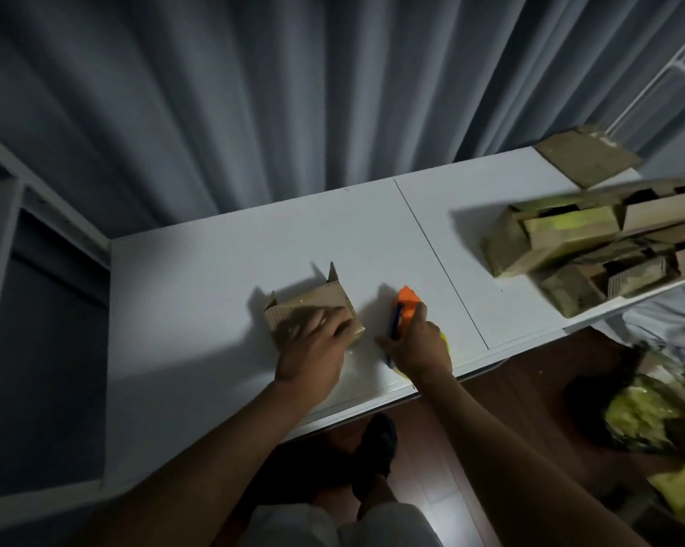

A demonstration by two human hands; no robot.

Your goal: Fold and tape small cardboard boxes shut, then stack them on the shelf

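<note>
A small cardboard box (301, 305) sits near the middle of the white table (199, 309), with two flaps standing up at its far corners. My left hand (313, 345) lies flat on the box's near top, fingers straight, pressing it down. Just to its right, my right hand (416, 345) grips an orange tape dispenser (407, 304) with a blue part, standing on the table beside the box. A strip of clear tape seems to cover the box's near right corner.
A pile of unfolded and open cardboard boxes (593, 246) fills the table's right end, with one more box (585, 155) behind it. Grey curtains hang behind the table. A white shelf frame (1, 215) stands at left. Yellow-green bags (648, 420) lie on the wooden floor at right.
</note>
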